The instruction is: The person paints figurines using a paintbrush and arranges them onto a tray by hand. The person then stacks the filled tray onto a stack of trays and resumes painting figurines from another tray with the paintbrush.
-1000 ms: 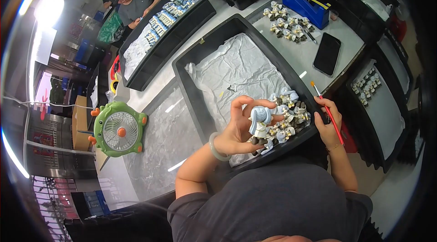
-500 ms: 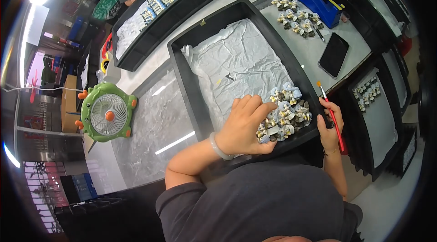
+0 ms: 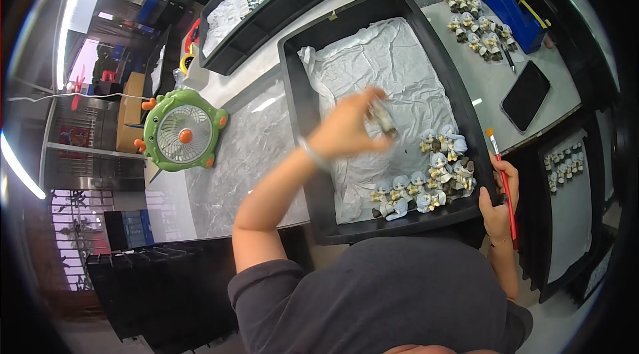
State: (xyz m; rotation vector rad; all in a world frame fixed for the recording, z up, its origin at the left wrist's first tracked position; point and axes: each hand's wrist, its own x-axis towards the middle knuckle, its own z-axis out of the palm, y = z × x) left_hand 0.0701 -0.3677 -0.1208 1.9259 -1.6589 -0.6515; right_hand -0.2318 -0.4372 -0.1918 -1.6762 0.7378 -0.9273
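Observation:
My left hand point(image 3: 346, 126), smeared by motion, is over the middle of a black tray point(image 3: 297, 87). Pinched at its fingertips is a small figurine point(image 3: 383, 119), too blurred for detail. Below and to the right, several figurines point(image 3: 436, 177) with pale blue hair and dark feet lie clustered in the tray's near right corner, on crinkled white paper point(image 3: 379, 61). At the tray's right edge, my right hand point(image 3: 498, 211) is closed around a red-handled paintbrush point(image 3: 508, 197), its bristles pointing up. The thumb of that hand rests by the rim.
A green fan point(image 3: 185, 131) stands to the left. Beyond the tray is another black tray point(image 3: 286, 17) of figurines. On the right are more figurines point(image 3: 476, 24), a blue tape dispenser point(image 3: 509, 7) and a phone point(image 3: 526, 96). Lower right, another tray point(image 3: 566, 207) holds figurines.
My left hand has lifted from the figurine pile and moved up and left over the paper, a figurine in its fingers. My right hand still holds the paintbrush. The whole view has shifted.

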